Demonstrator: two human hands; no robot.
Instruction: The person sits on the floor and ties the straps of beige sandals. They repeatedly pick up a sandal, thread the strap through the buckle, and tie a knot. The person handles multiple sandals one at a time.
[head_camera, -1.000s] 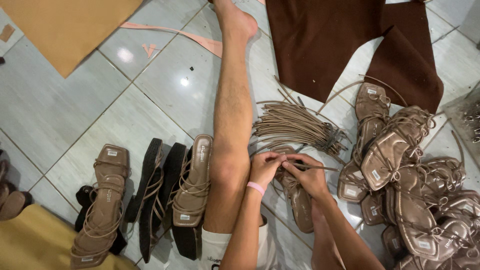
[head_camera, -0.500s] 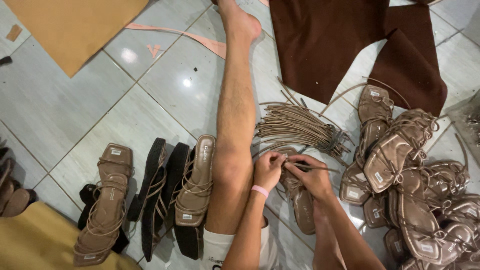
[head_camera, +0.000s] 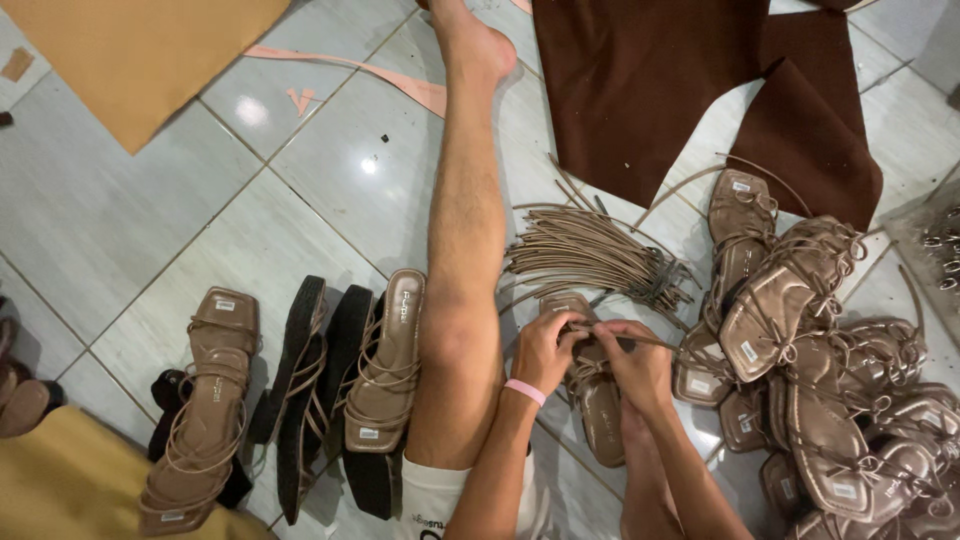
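On the tiled floor, finished strappy sandals lay in a row at the far left, beside the person's outstretched leg. Just right of the knee, the left hand and right hand met over a taupe sandal lying flat on the floor, the fingers of both pinching its thin cord strap. The sandal looked light with a stiff sole; the strap seemed soft and springy, best taken near its end. Loose cords lay bundled above, more sandals piled at the right.
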